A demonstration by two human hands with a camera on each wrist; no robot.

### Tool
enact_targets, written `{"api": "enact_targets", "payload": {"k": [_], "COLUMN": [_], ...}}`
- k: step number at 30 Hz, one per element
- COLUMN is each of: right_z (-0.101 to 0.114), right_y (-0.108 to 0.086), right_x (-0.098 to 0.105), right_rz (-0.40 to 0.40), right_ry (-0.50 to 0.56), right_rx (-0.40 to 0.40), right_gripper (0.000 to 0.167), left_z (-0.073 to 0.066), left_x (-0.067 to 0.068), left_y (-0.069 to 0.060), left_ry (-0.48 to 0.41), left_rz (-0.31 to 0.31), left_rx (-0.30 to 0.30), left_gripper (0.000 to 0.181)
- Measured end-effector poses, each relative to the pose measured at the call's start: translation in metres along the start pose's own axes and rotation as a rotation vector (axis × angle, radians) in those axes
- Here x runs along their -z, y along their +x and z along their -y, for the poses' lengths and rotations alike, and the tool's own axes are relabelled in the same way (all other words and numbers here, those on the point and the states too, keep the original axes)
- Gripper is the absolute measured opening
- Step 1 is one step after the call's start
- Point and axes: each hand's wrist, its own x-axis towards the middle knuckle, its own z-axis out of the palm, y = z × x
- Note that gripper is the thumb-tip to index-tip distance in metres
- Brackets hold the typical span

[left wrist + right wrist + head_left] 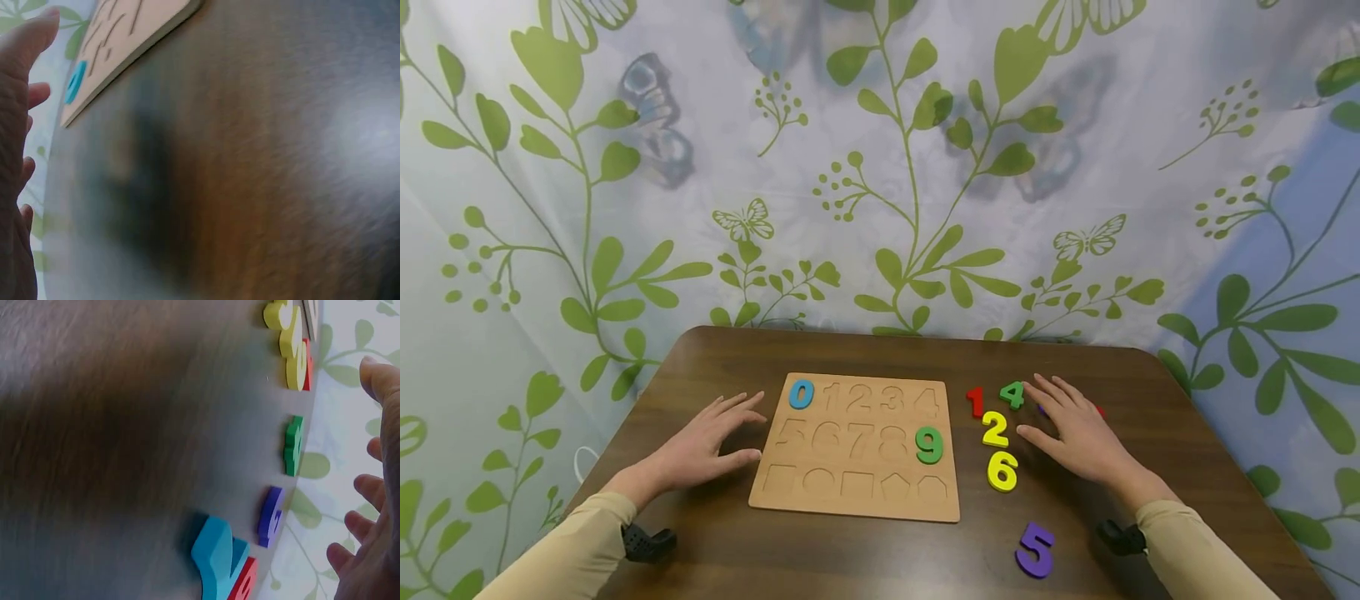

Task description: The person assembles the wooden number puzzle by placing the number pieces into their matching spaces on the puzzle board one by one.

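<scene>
My left hand (pixel 711 442) hovers by the left edge of a wooden number board (pixel 857 450), fingers relaxed and holding nothing. A blue 0 (pixel 793 395) and a green 9 (pixel 937 448) sit in the board's recesses. On the right, my right hand (pixel 1078 433) is held over the table with loosely spread fingers, nothing in its grasp. Near its fingertips lies a green 4 (pixel 1012 396). Beside that are a red 1 (pixel 977 403), a yellow 2 (pixel 997 439) and a yellow 6 (pixel 992 472). The right hand partly hides other pieces, among them a blue one (pixel 215 556).
A purple 5 (pixel 1039 546) lies nearer the table's front. The right wrist view also shows a purple piece (pixel 269 515) and a red piece (pixel 244 581) beside the blue one. Behind the brown table (pixel 850 558) hangs a leaf-patterned curtain (pixel 820 250).
</scene>
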Motion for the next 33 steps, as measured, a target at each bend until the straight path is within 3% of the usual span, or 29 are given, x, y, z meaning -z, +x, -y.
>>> {"api": "enact_targets", "payload": {"k": [6,13,21,29,33], "right_z": [0.004,0.010,0.015,0.017,0.019], "right_y": [0.005,0.013,0.032,0.051,0.060], "right_x": [-0.007,-0.009,-0.012,-0.016,-0.019], "right_rz": [0.039,0.057,0.086,0.121,0.140], "right_ry": [0.006,0.053,0.131,0.179,0.151], "right_rx": [0.005,0.005,-0.034,-0.077,-0.083], "right_gripper": [0.081,0.077,0.071,0.069,0.071], "left_z": [-0.003,-0.003,0.000,0.001,0.001], "left_x": [-0.012,-0.018,-0.021,-0.022,-0.023], "left_y": [-0.006,-0.007,-0.009,-0.009,-0.008], "left_ry": [-0.074,-0.110,-0.092,-0.098,-0.089], "left_rz": [0.057,0.086,0.100,0.115,0.126], "left_rx": [-0.002,-0.003,-0.032,-0.011,0.002], "left_gripper": [0.040,0.047,0.058,0.062,0.065]}}
